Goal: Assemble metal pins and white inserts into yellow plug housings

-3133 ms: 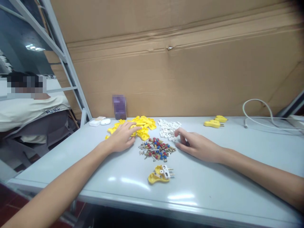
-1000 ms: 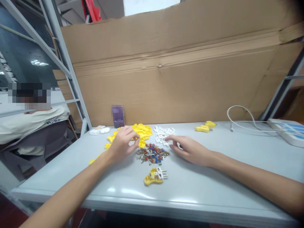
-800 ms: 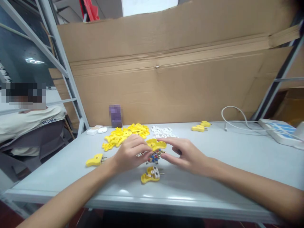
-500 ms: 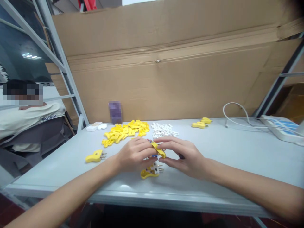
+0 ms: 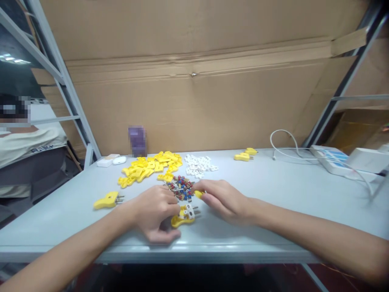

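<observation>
My left hand (image 5: pixel 154 213) rests low on the grey table (image 5: pixel 273 202) with its fingers curled round the end of a half-built yellow plug (image 5: pixel 184 215) that has a white insert and metal pins. My right hand (image 5: pixel 223 200) is closed on a yellow plug cover (image 5: pixel 199 194), just right of that plug. Behind both hands lie a heap of small metal contacts with red and blue sleeves (image 5: pixel 180 188), a pile of yellow plug shells (image 5: pixel 150 168) and a pile of white inserts (image 5: pixel 198 165).
A finished yellow plug (image 5: pixel 107 200) lies at the left, two more (image 5: pixel 244 154) at the back. A purple box (image 5: pixel 137 140), white earbud case (image 5: pixel 119 160), white cable (image 5: pixel 284 148) and power strip (image 5: pixel 331 160) line the back. Cardboard (image 5: pixel 197 81) walls the rear. A seated person (image 5: pixel 24 142) is at left.
My left hand took a yellow cover from the pile and passed it to my right. Both hands came back toward me; the left now grips the half-built plug on the table.
</observation>
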Demonstrator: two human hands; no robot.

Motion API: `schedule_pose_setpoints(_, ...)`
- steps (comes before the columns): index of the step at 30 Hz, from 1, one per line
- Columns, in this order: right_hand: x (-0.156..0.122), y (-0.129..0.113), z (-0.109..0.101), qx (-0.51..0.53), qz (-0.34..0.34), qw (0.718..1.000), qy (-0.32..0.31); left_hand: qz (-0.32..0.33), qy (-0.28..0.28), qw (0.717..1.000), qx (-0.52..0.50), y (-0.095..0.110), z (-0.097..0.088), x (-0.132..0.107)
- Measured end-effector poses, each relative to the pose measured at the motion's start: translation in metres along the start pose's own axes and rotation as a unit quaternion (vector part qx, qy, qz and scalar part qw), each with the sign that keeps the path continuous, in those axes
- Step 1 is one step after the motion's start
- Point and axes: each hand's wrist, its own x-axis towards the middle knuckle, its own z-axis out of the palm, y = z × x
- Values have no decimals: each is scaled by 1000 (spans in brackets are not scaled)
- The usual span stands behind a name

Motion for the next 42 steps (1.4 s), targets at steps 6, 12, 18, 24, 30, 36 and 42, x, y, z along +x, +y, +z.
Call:
schedule_pose_setpoints(6,-1,0,8,-7,-22,1000,2,-33,8,999,-5,-3,3,3)
schedule_pose_setpoints(12,-2,0,12,-32,17,998,-55,-47,23,997,-55,-5,3,5)
schedule_pose_setpoints(18,0,-2,19,-43,75,993,-79,-56,26,995,-77,-5,4,6)
schedule_pose_setpoints(24,3,-7,10,-30,66,989,-129,-62,27,993,-99,-5,4,6)
schedule_pose_setpoints(30,4,-10,2,-4,85,988,-131,-81,-3,991,-103,-5,3,5)
schedule_pose_setpoints(36,7,-11,-2,30,96,980,-172,-78,-9,992,-102,-6,2,4)
schedule_pose_setpoints(42,8,-9,-7,47,114,974,-192,-70,-24,994,-75,-4,-1,4)
